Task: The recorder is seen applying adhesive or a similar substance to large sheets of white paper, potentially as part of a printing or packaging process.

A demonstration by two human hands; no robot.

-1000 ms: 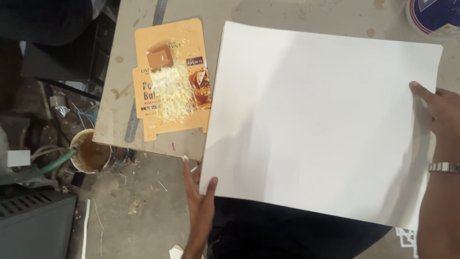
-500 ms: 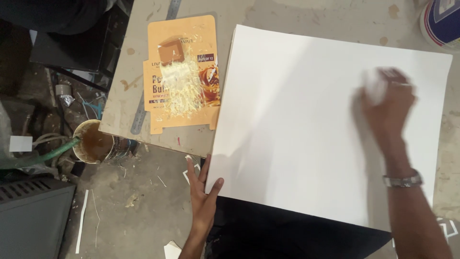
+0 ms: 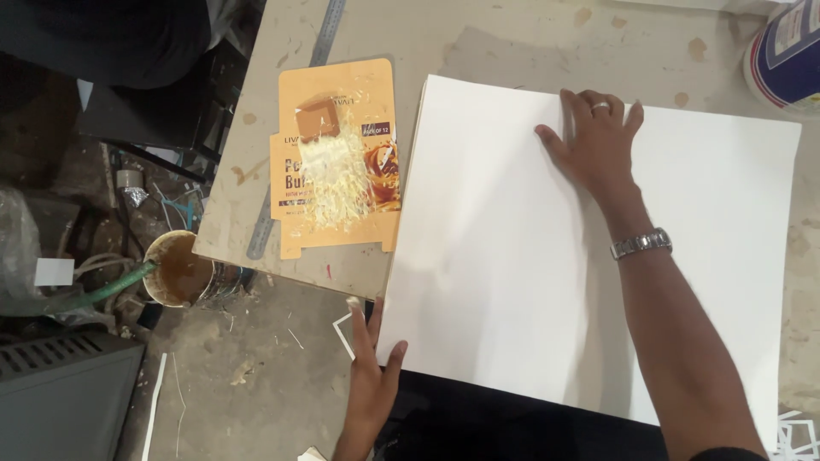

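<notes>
A large white sheet (image 3: 512,256) lies flat on the worktable (image 3: 512,43), its near edge hanging over the table's front. My right hand (image 3: 594,141) presses flat on the sheet's upper middle, fingers spread; a metal watch is on that wrist. My left hand (image 3: 371,371) rests open against the sheet's near left corner, thumb touching the edge. Neither hand grips anything.
A flattened orange carton (image 3: 376,171) with a pile of pale shavings lies left of the sheet. A steel ruler (image 3: 329,21) runs along the table's left side. A white and blue bucket (image 3: 786,55) stands top right. A tin of brown liquid (image 3: 175,269) sits on the floor.
My right hand has slid left across the sheet, from its right edge to the upper middle. The left hand stays at the near left corner.
</notes>
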